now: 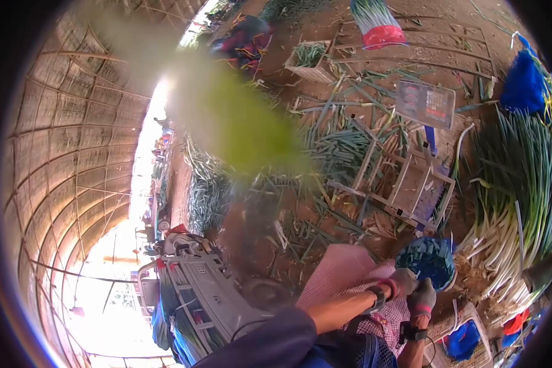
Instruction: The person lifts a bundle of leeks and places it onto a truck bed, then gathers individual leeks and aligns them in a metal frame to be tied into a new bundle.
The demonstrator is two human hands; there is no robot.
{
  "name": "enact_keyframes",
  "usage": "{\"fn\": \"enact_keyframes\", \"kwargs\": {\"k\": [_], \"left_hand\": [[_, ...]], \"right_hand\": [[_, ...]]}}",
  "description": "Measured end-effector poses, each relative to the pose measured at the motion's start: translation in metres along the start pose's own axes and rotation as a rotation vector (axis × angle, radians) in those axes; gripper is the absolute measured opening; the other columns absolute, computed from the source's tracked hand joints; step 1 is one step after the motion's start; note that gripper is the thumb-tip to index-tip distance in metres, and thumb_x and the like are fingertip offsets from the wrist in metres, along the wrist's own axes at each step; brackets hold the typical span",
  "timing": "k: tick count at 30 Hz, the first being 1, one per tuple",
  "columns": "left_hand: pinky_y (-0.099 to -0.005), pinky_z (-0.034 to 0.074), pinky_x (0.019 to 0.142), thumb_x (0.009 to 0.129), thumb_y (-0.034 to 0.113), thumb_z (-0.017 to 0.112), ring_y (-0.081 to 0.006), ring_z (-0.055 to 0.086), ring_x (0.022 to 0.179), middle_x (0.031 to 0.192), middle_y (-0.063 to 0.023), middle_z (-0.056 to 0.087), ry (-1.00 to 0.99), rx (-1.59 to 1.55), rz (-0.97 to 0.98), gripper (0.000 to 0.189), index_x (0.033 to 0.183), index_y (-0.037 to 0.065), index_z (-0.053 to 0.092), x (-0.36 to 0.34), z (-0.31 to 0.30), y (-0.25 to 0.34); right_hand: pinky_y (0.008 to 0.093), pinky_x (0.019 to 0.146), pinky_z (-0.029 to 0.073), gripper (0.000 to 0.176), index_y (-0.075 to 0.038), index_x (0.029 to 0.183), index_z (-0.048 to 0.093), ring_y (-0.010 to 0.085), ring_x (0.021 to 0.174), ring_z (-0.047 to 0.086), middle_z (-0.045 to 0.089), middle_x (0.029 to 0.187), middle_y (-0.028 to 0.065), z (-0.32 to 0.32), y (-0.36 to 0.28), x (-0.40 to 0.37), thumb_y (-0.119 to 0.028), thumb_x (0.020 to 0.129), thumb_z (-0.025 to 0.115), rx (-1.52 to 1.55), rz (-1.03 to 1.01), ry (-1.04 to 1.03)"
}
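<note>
At green bundle (425,256), gloved hands (403,283) (422,299); scale panel (425,103) writing illegible.

A leafy bundle (428,259) is set right before the left hand (403,283) and right hand (422,299), with spring onions (509,202) heaped to its right, a scale (413,184) placed beyond it, cut leaves (343,148) strewn on the floor (245,230) left of the scale, and a vehicle (213,285) stood farther left.

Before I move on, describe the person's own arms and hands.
The left hand and right hand wear greyish gloves with pinkish-red cuffs. A dark band circles the left wrist, a dark watch-like strap the right. A dark navy sleeve ends above the left forearm.
</note>
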State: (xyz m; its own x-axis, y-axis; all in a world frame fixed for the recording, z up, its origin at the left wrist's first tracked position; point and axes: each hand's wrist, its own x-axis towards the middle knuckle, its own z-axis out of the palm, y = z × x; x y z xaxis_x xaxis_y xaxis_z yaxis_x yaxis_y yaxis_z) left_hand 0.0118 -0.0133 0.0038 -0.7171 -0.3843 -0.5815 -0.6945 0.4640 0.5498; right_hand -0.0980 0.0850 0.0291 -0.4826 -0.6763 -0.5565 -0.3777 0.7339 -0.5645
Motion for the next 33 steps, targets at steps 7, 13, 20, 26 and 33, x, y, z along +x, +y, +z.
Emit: {"fn": "enact_keyframes", "kwargs": {"k": [7, 13, 20, 26, 33], "left_hand": [[-0.0494, 0.053, 0.075, 0.089, 0.030, 0.073, -0.0452, 0.068, 0.088, 0.090, -0.0249, 0.070, 0.173, -0.400, -0.198, 0.032, 0.100, 0.000, 0.065, -0.022, -0.054, 0.048], [-0.0487, 0.054, 0.075, 0.094, 0.021, 0.065, -0.0442, 0.068, 0.094, 0.094, -0.0256, 0.070, 0.181, -0.449, -0.074, 0.026, 0.108, 0.000, 0.058, -0.070, -0.080, 0.108], [-0.0444, 0.055, 0.078, 0.092, 0.015, 0.063, -0.0412, 0.070, 0.092, 0.096, -0.0239, 0.070, 0.084, -0.702, -0.127, 0.026, 0.113, 0.000, 0.059, -0.066, -0.093, 0.113], [-0.0419, 0.056, 0.079, 0.091, 0.014, 0.064, -0.0361, 0.071, 0.094, 0.098, -0.0205, 0.069, 0.011, -0.593, -0.044, 0.024, 0.112, 0.003, 0.060, -0.084, -0.113, 0.135], [-0.0423, 0.048, 0.103, 0.087, 0.025, 0.065, -0.0278, 0.065, 0.115, 0.128, -0.0157, 0.067, 0.289, 0.121, 0.378, 0.051, 0.136, 0.012, 0.063, -0.031, -0.117, 0.059]], "right_hand": [[0.0488, 0.069, 0.052, 0.021, -0.008, 0.095, 0.062, 0.0444, 0.081, 0.067, 0.067, 0.083, 0.0201, -0.005, 0.018, 0.010, -0.021, 0.084, 0.073, 0.011, -0.095, 0.098], [0.0408, 0.068, 0.053, 0.025, -0.006, 0.096, 0.059, 0.0308, 0.072, 0.067, 0.065, 0.083, 0.0130, -0.018, 0.033, 0.015, -0.017, 0.082, 0.076, 0.556, -0.152, 0.096], [0.0418, 0.072, 0.054, 0.038, -0.012, 0.117, 0.064, 0.0313, 0.089, 0.068, 0.066, 0.097, 0.0121, -0.077, -0.016, -0.016, -0.018, 0.080, 0.072, 0.034, -0.456, 0.158], [0.0469, 0.063, 0.048, 0.032, -0.021, 0.102, 0.076, 0.0371, 0.077, 0.060, 0.055, 0.083, 0.0111, -0.050, 0.027, -0.025, -0.024, 0.071, 0.076, 0.072, -0.443, 0.092], [0.0455, 0.065, 0.050, 0.028, -0.023, 0.099, 0.074, 0.0303, 0.078, 0.063, 0.059, 0.081, 0.0069, -0.096, -0.021, -0.040, -0.012, 0.075, 0.065, -0.088, -0.464, 0.100]]}}
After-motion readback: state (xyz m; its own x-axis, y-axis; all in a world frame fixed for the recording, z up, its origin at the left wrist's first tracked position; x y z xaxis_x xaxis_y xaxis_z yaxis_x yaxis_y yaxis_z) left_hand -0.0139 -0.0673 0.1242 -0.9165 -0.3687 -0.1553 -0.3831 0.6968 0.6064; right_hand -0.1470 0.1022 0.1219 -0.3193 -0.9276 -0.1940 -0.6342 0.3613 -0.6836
